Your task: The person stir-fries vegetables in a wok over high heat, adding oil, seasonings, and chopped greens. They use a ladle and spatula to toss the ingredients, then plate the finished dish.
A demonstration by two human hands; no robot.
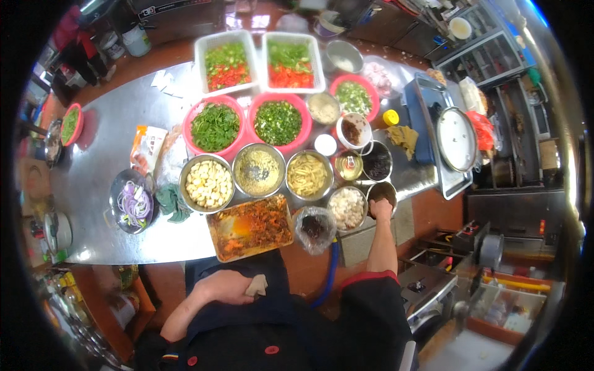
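Observation:
In front of my apron, my left hand (229, 285) grips a small folded beige cloth (257, 286). My right hand (381, 208) reaches over the rim of a steel bowl with dark brown contents (384, 189); its fingertips are hidden there. Just left of it stands a bowl of pale chopped pieces (347, 207), and behind it a container of dark contents (377, 162). A plastic-lined bowl of dark red sauce (314, 228) sits beside a tray of oily orange-brown seasoning (250, 227). Farther left are bowls of pale strips (308, 174), minced garlic (259, 169) and whole garlic cloves (209, 182).
Pink baskets of chopped greens (278, 122) and white baskets of cut peppers (291, 65) stand farther back. Sliced onion (134, 204) lies in a dark dish at left. Blue trays (420, 120) edge the right side. A blue hose (332, 273) hangs below. Another person stands far left.

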